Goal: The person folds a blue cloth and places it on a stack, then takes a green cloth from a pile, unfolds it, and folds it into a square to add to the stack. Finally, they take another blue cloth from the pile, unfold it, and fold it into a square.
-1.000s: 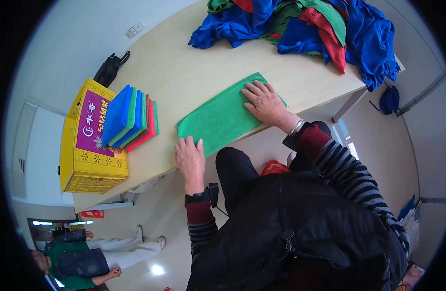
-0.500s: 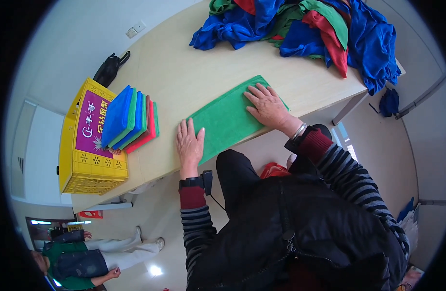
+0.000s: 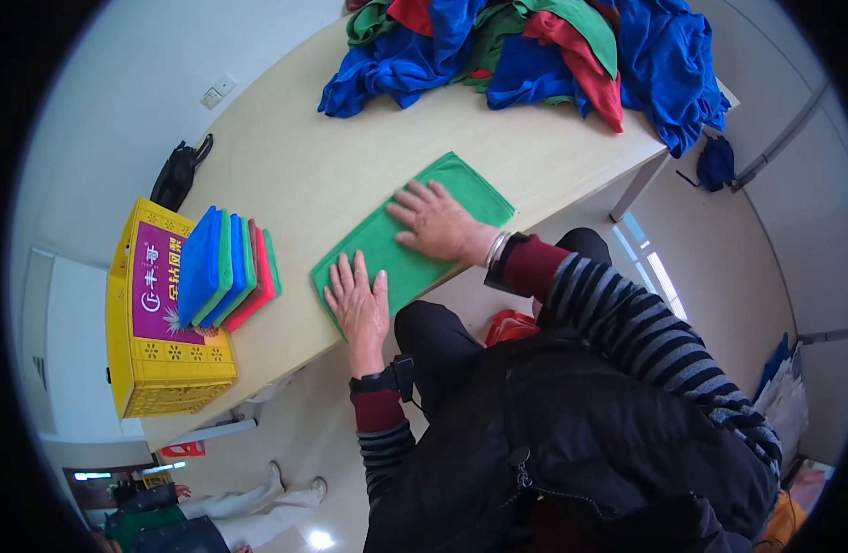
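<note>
A green cloth (image 3: 419, 267), folded into a long flat rectangle, lies at the table's near edge. My left hand (image 3: 359, 300) rests flat on its left end, fingers spread. Over the middle of the cloth is my right hand (image 3: 438, 224), palm down with its fingers stretched out and slightly smeared by motion. Neither hand grips anything. To the left stands a stack of folded cloths (image 3: 228, 267) in blue, green and red, next to the yellow crate.
A heap of loose blue, green and red cloths (image 3: 525, 64) covers the table's far side. The yellow crate (image 3: 170, 359) stands at the left edge, with a black bag (image 3: 177, 175) behind it. Another person (image 3: 184, 516) is at the lower left, beyond the table (image 3: 286, 175).
My right hand has slid left along the green cloth, from its right end to its middle. My left hand has moved from the cloth's left edge onto it. The view has shifted slightly.
</note>
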A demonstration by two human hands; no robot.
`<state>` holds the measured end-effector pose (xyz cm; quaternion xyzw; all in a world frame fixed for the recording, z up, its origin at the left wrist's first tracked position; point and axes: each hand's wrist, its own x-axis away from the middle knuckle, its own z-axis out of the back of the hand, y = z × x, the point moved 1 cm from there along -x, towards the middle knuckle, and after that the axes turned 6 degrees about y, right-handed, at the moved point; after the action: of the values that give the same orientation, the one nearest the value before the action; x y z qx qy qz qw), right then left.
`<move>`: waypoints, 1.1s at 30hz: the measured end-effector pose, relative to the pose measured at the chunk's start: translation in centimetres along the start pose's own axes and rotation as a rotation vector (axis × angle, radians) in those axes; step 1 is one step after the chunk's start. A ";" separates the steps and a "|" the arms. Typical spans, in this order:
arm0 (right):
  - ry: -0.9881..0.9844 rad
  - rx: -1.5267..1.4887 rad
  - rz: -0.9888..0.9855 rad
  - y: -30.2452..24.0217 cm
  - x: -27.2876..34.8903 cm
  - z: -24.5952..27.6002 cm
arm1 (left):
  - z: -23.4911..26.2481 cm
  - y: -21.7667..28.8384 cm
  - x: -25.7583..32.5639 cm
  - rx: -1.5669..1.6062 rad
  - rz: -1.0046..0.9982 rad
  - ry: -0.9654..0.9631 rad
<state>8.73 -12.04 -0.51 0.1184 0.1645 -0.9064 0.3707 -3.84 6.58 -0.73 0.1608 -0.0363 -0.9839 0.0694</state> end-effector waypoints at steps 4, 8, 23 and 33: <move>0.030 0.037 -0.150 5.3 0.1 1.0 | -0.1 -0.8 0.4 -0.015 0.033 -0.039; 0.054 0.078 -0.259 8.7 1.0 2.0 | 0.1 -0.5 0.4 -0.017 0.049 -0.063; 0.086 0.122 -0.131 3.2 6.4 2.9 | 1.2 0.0 3.0 -0.031 0.041 -0.046; 0.111 0.284 -0.083 3.0 5.3 4.3 | 2.5 -4.2 3.0 -0.067 0.544 0.106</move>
<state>6.74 -19.03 0.98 0.2128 0.0596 -0.9270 0.3029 -8.01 10.38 0.29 0.1938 -0.0418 -0.9199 0.3382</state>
